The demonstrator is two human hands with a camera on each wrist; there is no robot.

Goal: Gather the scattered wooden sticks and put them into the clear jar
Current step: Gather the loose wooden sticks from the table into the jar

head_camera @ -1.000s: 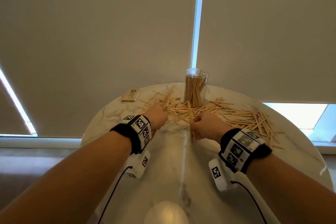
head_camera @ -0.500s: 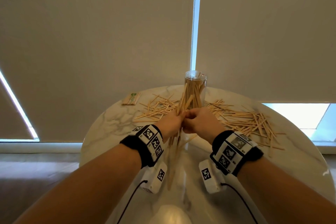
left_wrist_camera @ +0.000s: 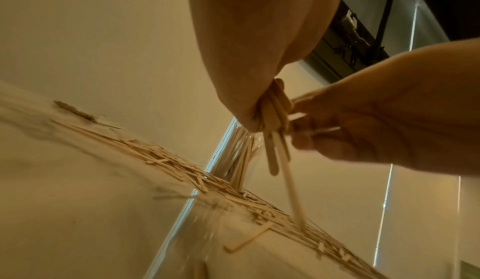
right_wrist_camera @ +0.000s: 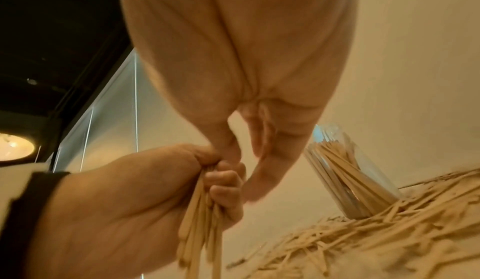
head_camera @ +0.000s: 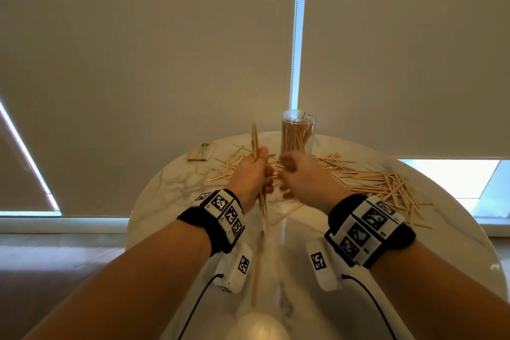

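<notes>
My left hand point(head_camera: 252, 174) grips a bundle of wooden sticks point(head_camera: 254, 141) upright above the table, just left of the clear jar point(head_camera: 298, 135). The jar stands at the table's far edge, holding many sticks. In the left wrist view the bundle point(left_wrist_camera: 275, 146) hangs below the fist, and one long stick point(left_wrist_camera: 293, 191) has slid lower towards the table. My right hand point(head_camera: 298, 176) hovers beside the left. Its fingers point(right_wrist_camera: 259, 160) are loose and hold nothing, with the thumb against the left hand point(right_wrist_camera: 155, 191). Scattered sticks point(head_camera: 386, 188) lie right of the jar, with fewer on the left point(head_camera: 229, 165).
The round marble table point(head_camera: 165, 174) has a glossy top that mirrors the bundle. A small wrapped pack of sticks point(head_camera: 201, 151) lies at the far left. One loose stick point(head_camera: 284, 214) lies near my right wrist. Roller blinds hang behind the table.
The right hand held a few sticks upright while the left was at the pile. The hands met, the left took the bundle, and the right let go.
</notes>
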